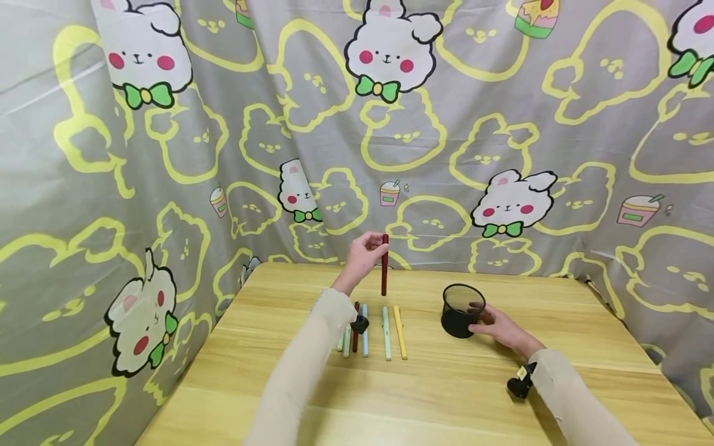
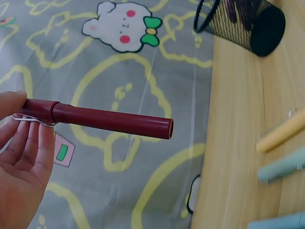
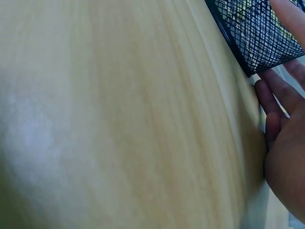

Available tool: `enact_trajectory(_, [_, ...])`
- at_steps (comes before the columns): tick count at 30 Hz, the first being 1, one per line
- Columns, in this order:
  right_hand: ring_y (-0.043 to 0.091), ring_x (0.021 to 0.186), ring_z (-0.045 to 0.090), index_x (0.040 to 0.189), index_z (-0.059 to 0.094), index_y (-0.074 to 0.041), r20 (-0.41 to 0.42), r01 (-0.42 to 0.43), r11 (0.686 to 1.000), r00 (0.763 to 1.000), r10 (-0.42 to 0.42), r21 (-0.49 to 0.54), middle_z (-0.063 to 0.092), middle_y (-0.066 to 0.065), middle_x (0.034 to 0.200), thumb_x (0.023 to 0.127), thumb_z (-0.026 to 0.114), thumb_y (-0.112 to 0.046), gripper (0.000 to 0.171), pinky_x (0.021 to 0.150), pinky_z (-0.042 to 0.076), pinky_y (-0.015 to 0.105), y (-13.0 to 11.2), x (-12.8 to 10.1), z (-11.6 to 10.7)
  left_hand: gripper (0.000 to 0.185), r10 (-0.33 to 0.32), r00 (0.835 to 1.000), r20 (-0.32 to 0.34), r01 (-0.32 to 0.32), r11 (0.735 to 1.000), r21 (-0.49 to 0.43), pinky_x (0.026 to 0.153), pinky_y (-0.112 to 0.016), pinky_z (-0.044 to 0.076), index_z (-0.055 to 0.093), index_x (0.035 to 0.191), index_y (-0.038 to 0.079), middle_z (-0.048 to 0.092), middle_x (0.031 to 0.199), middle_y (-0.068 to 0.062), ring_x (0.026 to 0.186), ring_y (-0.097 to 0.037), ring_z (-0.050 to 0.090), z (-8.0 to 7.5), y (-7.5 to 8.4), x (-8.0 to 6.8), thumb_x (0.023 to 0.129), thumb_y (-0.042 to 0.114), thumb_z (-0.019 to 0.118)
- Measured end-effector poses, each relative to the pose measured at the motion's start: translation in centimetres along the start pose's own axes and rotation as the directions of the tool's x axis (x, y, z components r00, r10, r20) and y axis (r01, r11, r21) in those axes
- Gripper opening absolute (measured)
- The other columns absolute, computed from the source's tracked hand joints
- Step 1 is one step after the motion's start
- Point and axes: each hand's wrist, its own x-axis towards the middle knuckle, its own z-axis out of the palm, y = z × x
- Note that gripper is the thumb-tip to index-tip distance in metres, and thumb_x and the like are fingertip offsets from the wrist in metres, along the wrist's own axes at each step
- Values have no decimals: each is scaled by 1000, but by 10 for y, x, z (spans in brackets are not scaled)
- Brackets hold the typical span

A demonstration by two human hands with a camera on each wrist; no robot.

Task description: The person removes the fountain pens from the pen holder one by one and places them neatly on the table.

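My left hand [image 1: 361,257] pinches a dark red pen [image 1: 384,275] near its upper end, between thumb and fingers. The pen hangs upright above the far part of the table; its metal clip shows in the left wrist view, on the side towards the fingers. My right hand [image 1: 504,331] holds a round black mesh pen holder [image 1: 458,323] from its right side, thumb in front and fingers behind. The holder stands on the table. Below the left wrist lie a yellow pen [image 1: 400,333], a mint pen [image 1: 386,334], a blue pen [image 1: 365,344] and another dark red pen [image 1: 355,341].
Pale green pens [image 1: 347,342] lie at the row's left end, partly hidden by the left sleeve and wrist camera [image 1: 359,323]. The wooden table [image 1: 435,396] ends at a patterned grey curtain [image 1: 413,155] behind and to the sides.
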Motion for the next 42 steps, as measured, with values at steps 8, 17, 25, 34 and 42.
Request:
enact_trajectory(8, [46, 125, 37, 143, 31, 5, 11, -3, 1000, 1000, 3, -2, 42, 30, 136, 88, 68, -16, 69, 96, 38, 36, 0, 1, 0, 25, -96, 995, 3, 96, 994, 58, 71, -29, 52, 65, 110, 4, 64, 96, -8, 88, -20, 61, -24, -17, -5, 88, 15, 69])
enact_trajectory(17, [45, 124, 39, 142, 33, 5, -1, 0, 1000, 1000, 0, -9, 43, 29, 135, 87, 69, -16, 69, 99, 36, 43, 1, 3, -3, 22, -256, 966, 37, 256, 967, 8, 79, -37, 54, 60, 106, -4, 59, 94, -11, 85, -22, 62, -41, -34, -12, 89, 9, 65])
enact_trajectory(25, [46, 125, 38, 142, 32, 4, 8, -7, 1000, 1000, 7, -5, 41, 30, 137, 88, 68, -16, 69, 97, 37, 37, 1, 0, -2, 22, -329, 944, 35, 329, 944, -8, 83, -39, 52, 60, 106, -5, 60, 99, -16, 90, -27, 63, -45, -51, -18, 89, 8, 65])
enact_trajectory(34, [47, 126, 37, 142, 31, 5, 9, -13, 1000, 1000, 13, -9, 43, 29, 136, 88, 68, -18, 69, 101, 28, 60, 0, 0, -1, 17, -342, 938, 52, 344, 939, -31, 79, -36, 54, 59, 101, -6, 59, 100, -17, 87, -26, 62, -46, -65, -23, 89, 5, 64])
enact_trajectory(42, [44, 127, 36, 144, 30, 3, 16, -43, 998, 999, 44, -44, 41, 27, 139, 90, 67, -24, 71, 99, 35, 53, -1, 1, -1, 21, -350, 935, 59, 351, 936, -16, 75, -32, 55, 59, 105, -7, 60, 99, -15, 80, -20, 62, -44, -72, -25, 89, 6, 65])
